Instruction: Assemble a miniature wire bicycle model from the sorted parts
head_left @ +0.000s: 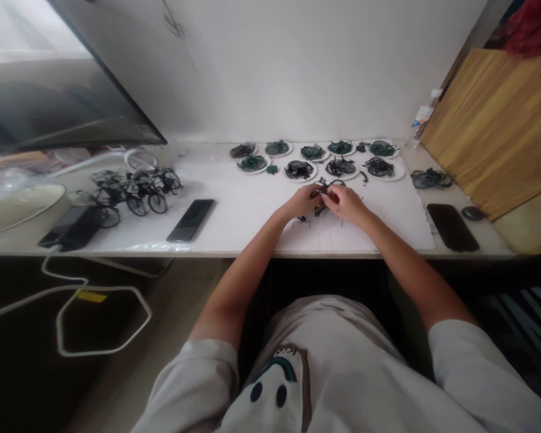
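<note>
Both hands meet over the white sheet, closed around a small dark model bicycle [338, 183], part of which shows behind and below the fingers. My left hand [305, 201] pinches it from the left side. From the right, my right hand [344, 203] presses its fingertips against the same piece, close to the left ones. Exactly which parts the fingertips grip is hidden. Loose small dark parts [303, 219] lie on the sheet below the left hand. Just beyond the hands stand round white plates [313, 174] heaped with black and dark green plastic pieces.
Several assembled model bicycles [137, 192] stand at the left, near a black power adapter [70, 228] and a white basin [22, 210]. A phone [192, 220] lies left of the hands. Another dark phone [452, 227] and a mouse [473, 213] lie right, below a wooden board [496, 132].
</note>
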### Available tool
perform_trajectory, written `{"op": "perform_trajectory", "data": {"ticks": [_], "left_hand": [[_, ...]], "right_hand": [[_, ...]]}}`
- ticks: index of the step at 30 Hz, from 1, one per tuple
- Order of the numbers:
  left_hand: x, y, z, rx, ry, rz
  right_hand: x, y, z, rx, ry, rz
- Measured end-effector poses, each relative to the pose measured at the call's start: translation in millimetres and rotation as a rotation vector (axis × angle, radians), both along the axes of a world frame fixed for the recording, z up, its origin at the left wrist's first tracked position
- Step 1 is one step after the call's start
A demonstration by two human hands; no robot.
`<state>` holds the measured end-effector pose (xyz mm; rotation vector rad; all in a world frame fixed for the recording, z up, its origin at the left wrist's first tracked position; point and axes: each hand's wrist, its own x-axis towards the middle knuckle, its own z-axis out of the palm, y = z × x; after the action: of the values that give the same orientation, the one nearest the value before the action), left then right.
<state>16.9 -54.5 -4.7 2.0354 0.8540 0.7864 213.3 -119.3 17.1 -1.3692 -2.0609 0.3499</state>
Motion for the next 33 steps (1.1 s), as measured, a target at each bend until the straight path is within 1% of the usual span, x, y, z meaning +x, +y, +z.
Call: {"op": "perform_trajectory", "data": {"ticks": [11,24,33], "left_hand": [[0.7,-1.0,-0.5,0.065,0.034,0.034],[0.9,-3.0,1.2,0.103,0.081,0.059],[2.3,-5.5,4.5,0.101,0.130,0.090]], "right_hand": [[0.7,-0.4,-0.8,-0.046,-0.011,0.030],[1.6,0.4,-1.7,-0.044,-0.033,0.047],[2.1,2.1,-3.2,-0.060,-0.063,0.039]]}}
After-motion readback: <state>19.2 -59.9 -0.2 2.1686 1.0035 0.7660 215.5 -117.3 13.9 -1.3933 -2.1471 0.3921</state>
